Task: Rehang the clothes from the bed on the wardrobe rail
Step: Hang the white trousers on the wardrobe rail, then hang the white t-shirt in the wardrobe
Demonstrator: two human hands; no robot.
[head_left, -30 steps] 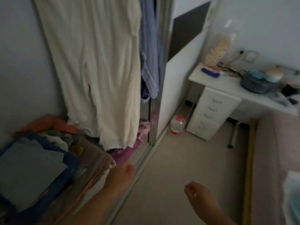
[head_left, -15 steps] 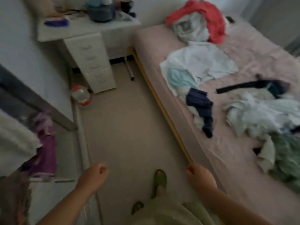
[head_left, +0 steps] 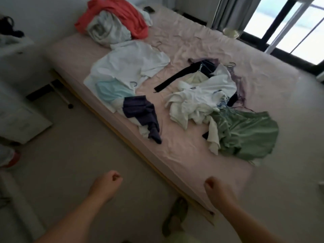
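Head view, bedroom: bed [head_left: 192, 151] with pink sheet, bearing scattered clothes: white shirt [head_left: 129, 65], pale blue garment [head_left: 112, 90], dark navy piece [head_left: 142, 113], white heap [head_left: 198, 100], green garment [head_left: 245, 134], black sleeve [head_left: 175, 78], red-and-grey pile [head_left: 114, 23] at far end. Left hand [head_left: 107, 185] and right hand [head_left: 217, 188], both curled into fists, holding nothing, near bed edge.

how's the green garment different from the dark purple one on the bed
The green garment is pale and spread wide; the dark purple garment is deep-toned and bunched into a narrow, twisted heap. The green one lies further in on the bed, beside the white pile; the purple one sits close to the bed's near edge, partly over a light blue piece. Both lie crumpled and no hand touches either.
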